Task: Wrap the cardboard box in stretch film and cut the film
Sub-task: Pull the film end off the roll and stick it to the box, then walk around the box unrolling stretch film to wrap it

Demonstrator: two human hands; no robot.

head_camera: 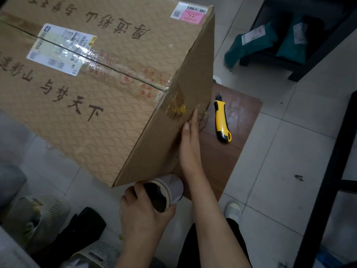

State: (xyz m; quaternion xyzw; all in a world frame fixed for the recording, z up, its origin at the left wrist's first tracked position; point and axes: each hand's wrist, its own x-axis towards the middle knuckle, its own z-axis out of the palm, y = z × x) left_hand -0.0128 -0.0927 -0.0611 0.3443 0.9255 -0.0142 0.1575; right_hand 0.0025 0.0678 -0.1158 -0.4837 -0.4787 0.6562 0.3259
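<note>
A large cardboard box with shipping labels and printed characters fills the upper left; it rests on a small brown stool. My right hand lies flat, fingers straight, against the box's near right side face. My left hand grips a roll of stretch film by its cardboard core, just below the box's bottom corner. A yellow and black utility knife lies on the stool, to the right of my right hand, its blade tip out.
Tiled floor surrounds the stool. A dark bench with green parcels stands at the upper right. A black frame leg runs down the right side. Baskets and dark cloth sit at the lower left. My shoe shows below.
</note>
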